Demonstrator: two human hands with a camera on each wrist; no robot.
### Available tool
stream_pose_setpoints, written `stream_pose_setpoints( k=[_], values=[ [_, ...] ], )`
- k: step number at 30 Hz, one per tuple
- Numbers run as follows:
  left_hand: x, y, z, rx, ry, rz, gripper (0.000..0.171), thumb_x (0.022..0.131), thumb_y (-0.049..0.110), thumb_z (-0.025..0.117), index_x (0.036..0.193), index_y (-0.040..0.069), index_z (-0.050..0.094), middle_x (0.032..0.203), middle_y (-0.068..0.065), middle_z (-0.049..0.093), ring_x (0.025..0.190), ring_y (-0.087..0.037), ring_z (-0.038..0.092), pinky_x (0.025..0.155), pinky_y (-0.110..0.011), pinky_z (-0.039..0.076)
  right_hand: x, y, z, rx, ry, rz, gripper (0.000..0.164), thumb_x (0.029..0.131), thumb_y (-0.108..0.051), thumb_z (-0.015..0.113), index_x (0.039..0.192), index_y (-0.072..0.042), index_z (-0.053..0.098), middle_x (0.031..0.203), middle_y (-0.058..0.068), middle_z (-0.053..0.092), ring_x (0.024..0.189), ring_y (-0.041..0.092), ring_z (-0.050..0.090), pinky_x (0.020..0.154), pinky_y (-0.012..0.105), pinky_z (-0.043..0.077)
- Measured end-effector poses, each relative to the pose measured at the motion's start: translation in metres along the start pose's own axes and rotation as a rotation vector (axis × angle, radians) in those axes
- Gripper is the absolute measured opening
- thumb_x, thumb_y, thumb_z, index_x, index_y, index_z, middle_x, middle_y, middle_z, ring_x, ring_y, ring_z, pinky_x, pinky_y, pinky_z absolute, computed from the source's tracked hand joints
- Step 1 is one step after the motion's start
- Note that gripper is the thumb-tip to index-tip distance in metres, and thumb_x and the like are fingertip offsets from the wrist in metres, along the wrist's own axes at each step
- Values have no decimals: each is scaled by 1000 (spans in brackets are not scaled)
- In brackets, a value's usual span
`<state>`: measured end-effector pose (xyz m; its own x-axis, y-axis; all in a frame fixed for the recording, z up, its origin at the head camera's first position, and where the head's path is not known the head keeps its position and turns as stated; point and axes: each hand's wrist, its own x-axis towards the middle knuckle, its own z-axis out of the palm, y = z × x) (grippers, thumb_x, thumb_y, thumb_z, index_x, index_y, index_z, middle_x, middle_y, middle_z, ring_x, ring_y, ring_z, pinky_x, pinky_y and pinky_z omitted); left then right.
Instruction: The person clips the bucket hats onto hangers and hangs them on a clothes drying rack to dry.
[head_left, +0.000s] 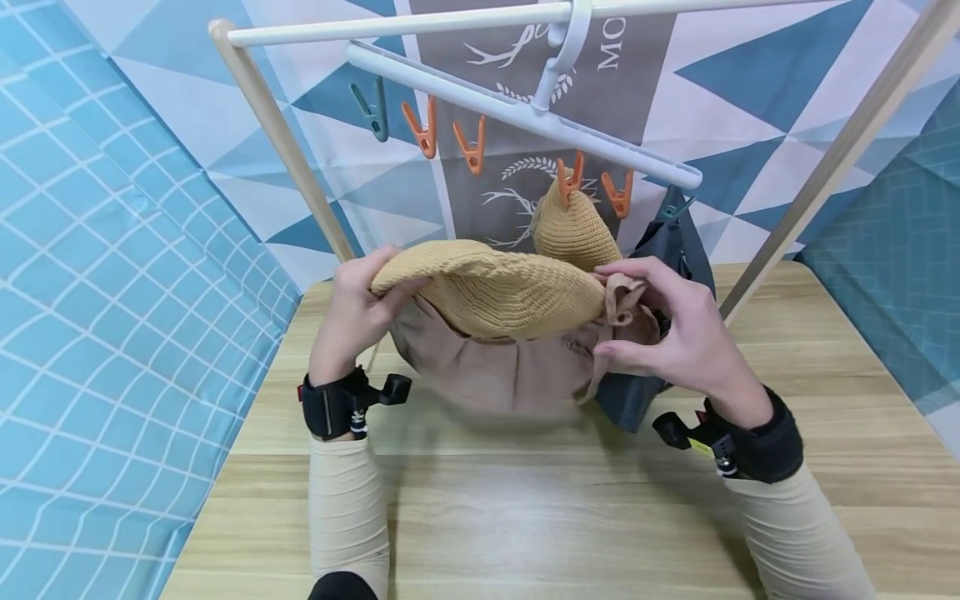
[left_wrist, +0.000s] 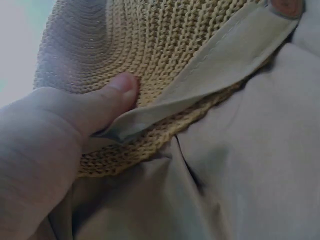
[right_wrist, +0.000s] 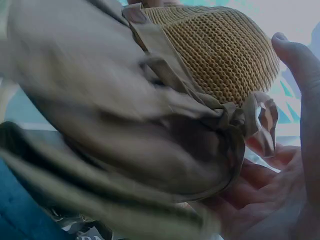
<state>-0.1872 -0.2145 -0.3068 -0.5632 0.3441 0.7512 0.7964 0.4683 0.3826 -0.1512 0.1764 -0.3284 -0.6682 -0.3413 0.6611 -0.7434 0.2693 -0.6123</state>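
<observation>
A sun hat with a tan knitted straw crown and a beige cloth brim is held above the table. At its left end my left hand pinches the knitted crown, thumb over the cloth band. At the other end, my right hand is spread around the cloth bow. Its fingers touch the hat from behind, and in the right wrist view the upper digit stands apart from the crown. The brim hangs down, blurred in the right wrist view.
Above the hat, a white hanger hangs on a rack rail with several orange and teal clips. A second knitted straw piece hangs from an orange clip. Beside it, a dark item hangs from a teal clip. Below is a wooden table.
</observation>
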Motion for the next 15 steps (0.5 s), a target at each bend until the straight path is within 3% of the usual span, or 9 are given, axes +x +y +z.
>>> stream_pose_setpoints(
  k=[2,5,6,11,15],
  values=[
    [-1,0,-5,-3,20,-6,12,100,8,83,103,-1,75,90,-18,77,84,8,62,78,-15,47,1,0,-1,-4,-8,25,80,71,5,102,144,-3,71,140,-23,71,107,-2,73,87,10,57],
    [-1,0,-6,-7,29,12,33,107,32,78,102,-1,75,88,-19,76,84,8,61,78,-14,47,2,-1,1,-8,1,39,80,68,13,100,141,-4,73,133,-24,73,93,0,70,73,12,53],
    [-1,0,-5,-13,32,24,37,108,35,77,101,-1,74,87,-19,76,82,6,60,77,-15,46,3,0,3,-8,4,43,77,68,13,100,138,-4,74,130,-25,74,93,-1,70,74,12,53],
    [3,6,6,-19,25,59,13,98,5,85,98,0,73,80,-14,73,72,-4,55,72,-19,41,4,4,12,-54,8,-59,43,70,14,96,104,-5,79,101,-15,77,89,-6,64,77,11,47],
    [7,10,14,-31,-1,43,17,90,-6,88,96,1,74,80,-11,74,71,-4,58,72,-19,44,3,6,15,-46,10,-149,32,74,17,90,89,-8,78,84,0,75,84,-6,62,78,13,45]
  ],
)
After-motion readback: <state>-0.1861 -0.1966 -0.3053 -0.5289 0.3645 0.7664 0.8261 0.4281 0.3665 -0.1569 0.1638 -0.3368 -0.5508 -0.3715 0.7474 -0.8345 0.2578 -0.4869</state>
